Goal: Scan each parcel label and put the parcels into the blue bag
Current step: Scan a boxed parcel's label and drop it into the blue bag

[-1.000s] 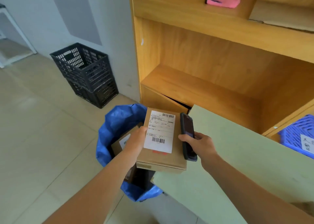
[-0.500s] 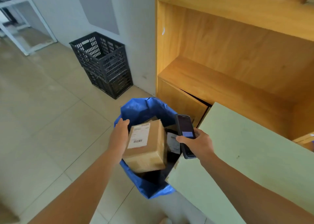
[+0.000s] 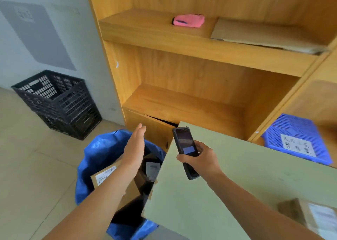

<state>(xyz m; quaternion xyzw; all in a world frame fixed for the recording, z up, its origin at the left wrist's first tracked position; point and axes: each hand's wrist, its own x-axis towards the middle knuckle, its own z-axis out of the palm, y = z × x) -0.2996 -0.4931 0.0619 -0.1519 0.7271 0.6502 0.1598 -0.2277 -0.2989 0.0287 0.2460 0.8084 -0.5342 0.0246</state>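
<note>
My left hand (image 3: 134,149) hovers flat and empty over the open blue bag (image 3: 94,154) on the floor, fingers stretched out. Inside the bag lies a brown cardboard parcel (image 3: 104,176) with a white label, partly under my forearm, beside dark parcels, one with a small white label (image 3: 152,168). My right hand (image 3: 202,159) grips a black handheld scanner (image 3: 185,148) over the left end of the pale green table (image 3: 246,176). Another labelled cardboard parcel (image 3: 313,216) rests on the table at the lower right, blurred.
A wooden shelf unit (image 3: 182,103) stands behind the table, with a pink item (image 3: 188,20) and flat cardboard (image 3: 264,34) on an upper shelf. Black stacked crates (image 3: 56,101) sit by the wall at left. A blue plastic basket (image 3: 299,137) with a paper note is at right.
My left hand lowered the cardboard parcel into the blue bag, let it go, and now rises open above it. The view tilted up. The right hand still holds the scanner.
</note>
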